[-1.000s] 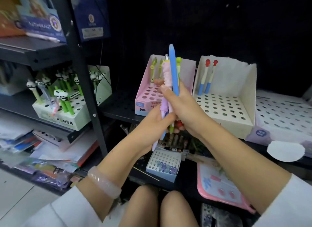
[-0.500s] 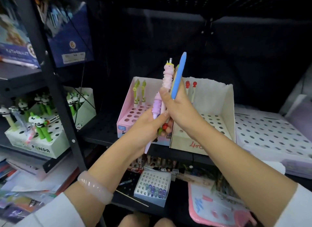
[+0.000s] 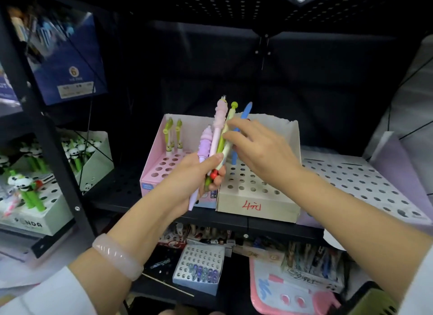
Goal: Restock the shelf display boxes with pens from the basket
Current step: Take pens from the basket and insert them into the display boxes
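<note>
Two perforated display boxes sit side by side on a black shelf.
</note>
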Demonstrator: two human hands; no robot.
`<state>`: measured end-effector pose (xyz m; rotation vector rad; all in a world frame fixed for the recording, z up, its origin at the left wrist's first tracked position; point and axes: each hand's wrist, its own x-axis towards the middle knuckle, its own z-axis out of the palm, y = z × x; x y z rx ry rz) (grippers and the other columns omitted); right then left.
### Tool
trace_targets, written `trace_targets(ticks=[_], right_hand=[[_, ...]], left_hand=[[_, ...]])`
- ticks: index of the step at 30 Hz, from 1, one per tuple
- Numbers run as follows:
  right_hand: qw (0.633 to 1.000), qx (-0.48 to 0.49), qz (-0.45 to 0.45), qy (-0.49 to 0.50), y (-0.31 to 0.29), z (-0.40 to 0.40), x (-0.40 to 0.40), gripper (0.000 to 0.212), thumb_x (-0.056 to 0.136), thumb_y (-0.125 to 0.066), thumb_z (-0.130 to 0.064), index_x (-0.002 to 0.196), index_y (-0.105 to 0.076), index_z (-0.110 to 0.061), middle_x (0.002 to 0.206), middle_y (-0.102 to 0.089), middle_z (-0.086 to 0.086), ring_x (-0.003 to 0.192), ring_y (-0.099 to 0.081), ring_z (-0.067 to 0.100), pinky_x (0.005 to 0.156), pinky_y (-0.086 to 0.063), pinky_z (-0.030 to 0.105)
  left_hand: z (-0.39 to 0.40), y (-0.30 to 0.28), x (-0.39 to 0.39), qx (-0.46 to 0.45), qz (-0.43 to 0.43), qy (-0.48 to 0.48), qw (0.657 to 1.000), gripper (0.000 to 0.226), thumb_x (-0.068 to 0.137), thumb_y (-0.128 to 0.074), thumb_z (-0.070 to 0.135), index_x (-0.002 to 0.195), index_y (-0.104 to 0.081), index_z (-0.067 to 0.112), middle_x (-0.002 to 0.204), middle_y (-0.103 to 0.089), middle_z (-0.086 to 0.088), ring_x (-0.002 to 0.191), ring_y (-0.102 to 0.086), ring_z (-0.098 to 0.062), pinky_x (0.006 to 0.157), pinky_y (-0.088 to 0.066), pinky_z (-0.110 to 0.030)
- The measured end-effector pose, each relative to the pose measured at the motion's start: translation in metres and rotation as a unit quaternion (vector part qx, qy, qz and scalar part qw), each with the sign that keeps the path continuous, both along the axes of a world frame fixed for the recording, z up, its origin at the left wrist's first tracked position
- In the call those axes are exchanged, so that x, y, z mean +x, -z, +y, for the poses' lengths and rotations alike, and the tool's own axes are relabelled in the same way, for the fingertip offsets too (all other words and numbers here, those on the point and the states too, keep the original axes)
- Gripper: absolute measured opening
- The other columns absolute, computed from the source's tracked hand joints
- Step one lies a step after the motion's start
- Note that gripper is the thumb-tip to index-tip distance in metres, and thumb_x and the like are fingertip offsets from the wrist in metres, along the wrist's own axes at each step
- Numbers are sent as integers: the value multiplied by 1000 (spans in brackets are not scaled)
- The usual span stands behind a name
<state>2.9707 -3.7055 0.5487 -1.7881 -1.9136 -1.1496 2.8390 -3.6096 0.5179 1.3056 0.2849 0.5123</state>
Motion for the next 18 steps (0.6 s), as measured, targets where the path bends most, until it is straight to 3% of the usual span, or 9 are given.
trace_targets(ticks=[3,6,7,9,12,15,18], right_hand=[[999,20,-40,-20,1,2,5,25,68,-69,13,88,-67,-1,97,-68,13,66,-59,26,47,-40,26],[998,12,-58,-10,-3,-4,19,25,67,-67,16,86,-66,-1,90,-68,12,65,-60,26,46,-47,30],[1000,11,-16,-6,-4,-6,22,24,70,-66,15,88,-65,-1,88,-67,11,66,-60,26,49,-49,32],[985,43,166,8,-5,-8,27,15,84,-60,4,95,-61,-5,84,-63,6,69,-58,21,56,-49,28],[897,109,428,10,0,-1,33,3,96,-49,-14,98,-51,-15,84,-63,1,72,-61,5,62,-48,14],[845,115,521,33,9,11,42,6,97,-45,-14,92,-46,-16,85,-64,5,64,-61,0,60,-50,11],[834,73,541,80,20,21,48,6,99,-42,-14,93,-45,-15,90,-65,10,68,-63,8,69,-55,26]], left_hand=[[-5,2,3,-12,1,6,1000,13,96,-46,18,97,-55,7,55,-58,0,42,-48,-8,38,-38,-16],[1,2,2,14,6,-13,1000,16,97,-46,19,94,-54,6,57,-58,1,41,-46,-9,37,-38,-17],[5,2,1,31,8,-29,999,15,97,-47,19,91,-54,6,57,-56,2,40,-44,-8,37,-37,-16],[14,1,-1,72,15,-73,995,17,96,-49,19,83,-53,9,57,-53,3,40,-42,-6,38,-36,-16],[24,-1,1,124,17,-114,986,24,96,-49,18,74,-55,11,57,-56,2,43,-45,-9,45,-40,-21],[29,-1,5,103,8,-128,986,24,96,-48,16,75,-58,9,59,-59,0,46,-50,-9,46,-45,-20],[29,4,8,98,13,-134,986,21,96,-49,17,78,-58,9,59,-59,1,46,-51,-8,46,-44,-19]])
